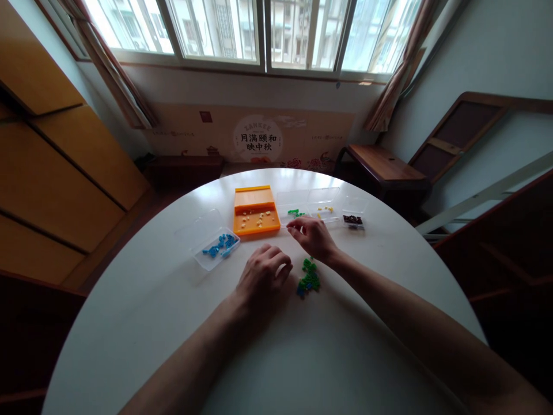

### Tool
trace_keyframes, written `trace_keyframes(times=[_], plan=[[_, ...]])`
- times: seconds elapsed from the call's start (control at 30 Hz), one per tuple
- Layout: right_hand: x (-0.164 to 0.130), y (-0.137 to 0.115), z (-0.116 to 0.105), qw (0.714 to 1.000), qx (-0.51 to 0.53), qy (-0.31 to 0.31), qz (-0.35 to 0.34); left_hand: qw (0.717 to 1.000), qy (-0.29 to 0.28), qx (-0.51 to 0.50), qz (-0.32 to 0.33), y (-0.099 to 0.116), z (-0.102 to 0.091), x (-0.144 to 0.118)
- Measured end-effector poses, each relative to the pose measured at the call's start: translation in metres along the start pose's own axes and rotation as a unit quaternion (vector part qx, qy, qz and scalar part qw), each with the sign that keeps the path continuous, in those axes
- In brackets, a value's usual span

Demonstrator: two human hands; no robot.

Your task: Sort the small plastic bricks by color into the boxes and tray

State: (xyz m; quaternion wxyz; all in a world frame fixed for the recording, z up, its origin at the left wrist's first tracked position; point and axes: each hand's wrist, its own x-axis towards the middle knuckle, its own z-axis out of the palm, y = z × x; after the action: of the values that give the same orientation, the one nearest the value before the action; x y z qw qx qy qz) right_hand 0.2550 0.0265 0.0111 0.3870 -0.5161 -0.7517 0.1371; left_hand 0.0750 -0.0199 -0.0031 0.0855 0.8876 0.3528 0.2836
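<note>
My left hand rests low over the white table, its fingers curled and the thumb close to the index finger. Anything between them is too small or hidden to make out. My right hand reaches over the table's middle with fingers pinched together, beside the clear box of green pieces; what they hold, if anything, cannot be made out. Between my wrists lies a pile of small green building bricks with some blue ones. To the left, an opened clear box holds blue bricks.
Behind my hands is an orange case, lid up, with cream pieces inside. Clear boxes with yellow pieces and dark brown pieces stand farther right. A wooden bench is beyond the table's curved edge.
</note>
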Motion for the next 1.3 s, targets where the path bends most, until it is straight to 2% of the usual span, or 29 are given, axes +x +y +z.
trace_keyframes(times=[0.23,0.3,0.43,0.87,1.1,1.3], plan=[[-0.039,0.022,-0.026,1.0,-0.003,-0.019,-0.012,0.995,-0.073,0.041,0.054,0.006,0.001,0.0],[-0.044,0.027,-0.029,1.0,0.001,-0.024,-0.001,0.992,-0.095,0.056,0.059,0.009,0.001,0.002],[-0.05,0.03,-0.029,0.999,0.015,-0.021,0.029,0.991,-0.103,0.064,0.052,0.013,0.003,0.007],[-0.06,0.023,-0.029,0.999,0.018,-0.022,0.016,0.996,-0.051,0.062,0.026,0.009,0.006,0.007],[-0.064,0.015,-0.027,0.999,0.02,-0.031,-0.001,0.996,-0.03,0.066,0.047,0.003,0.008,0.004],[-0.066,0.012,-0.024,0.998,0.04,-0.041,-0.008,0.997,-0.006,0.052,0.058,0.007,0.003,0.004]])
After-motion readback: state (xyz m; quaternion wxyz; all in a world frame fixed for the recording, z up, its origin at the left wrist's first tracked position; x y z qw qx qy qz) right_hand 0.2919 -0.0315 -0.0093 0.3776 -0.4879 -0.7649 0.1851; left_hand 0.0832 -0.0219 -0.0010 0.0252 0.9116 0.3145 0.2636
